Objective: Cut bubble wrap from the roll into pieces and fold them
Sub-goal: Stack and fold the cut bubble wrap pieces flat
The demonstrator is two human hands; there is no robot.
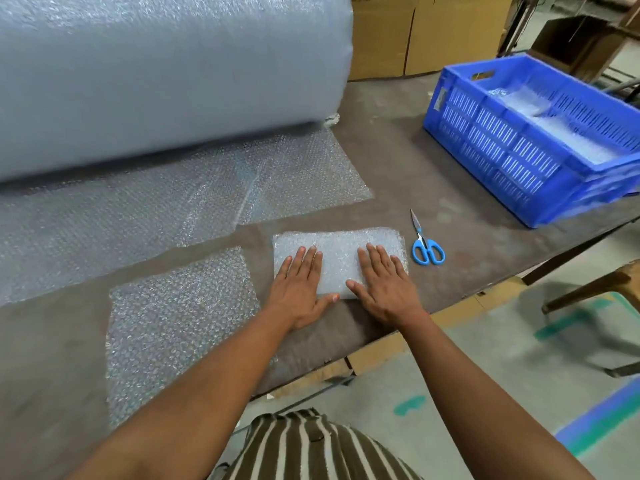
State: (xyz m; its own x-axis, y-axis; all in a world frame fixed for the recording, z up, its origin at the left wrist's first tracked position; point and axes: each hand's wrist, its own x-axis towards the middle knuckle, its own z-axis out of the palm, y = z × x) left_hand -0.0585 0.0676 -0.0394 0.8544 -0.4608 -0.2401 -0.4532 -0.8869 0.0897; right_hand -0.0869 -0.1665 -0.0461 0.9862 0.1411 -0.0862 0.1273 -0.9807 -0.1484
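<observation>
Both hands, left [300,289] and right [385,284], press flat, grip open, on folded bubble wrap [337,251]; scissors [425,244] just right of it.

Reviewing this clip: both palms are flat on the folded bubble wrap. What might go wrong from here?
1. The folded piece may spring open once the left hand and right hand lift.
2. The scissors lie close beside the right hand; a sideways sweep could hit them.
3. The loose cut sheet overhangs the table edge and may slide off.
</observation>
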